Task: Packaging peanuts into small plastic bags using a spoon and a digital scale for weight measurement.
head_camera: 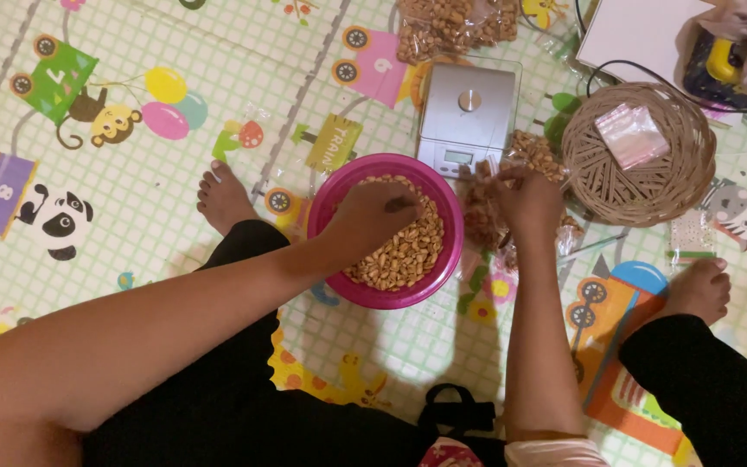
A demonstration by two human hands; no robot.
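Note:
A pink plastic bowl full of roasted peanuts sits on the play mat between my legs. My left hand is down in the bowl, fingers curled among the nuts, seemingly around a small scoop. My right hand is just right of the bowl, gripping a small clear bag of peanuts by its mouth. A silver digital kitchen scale stands directly behind the bowl.
A round wicker basket holding a stack of small clear bags is at the right. Filled peanut bags lie behind the scale. My bare feet rest on the colourful patterned mat; cables and a white board are at top right.

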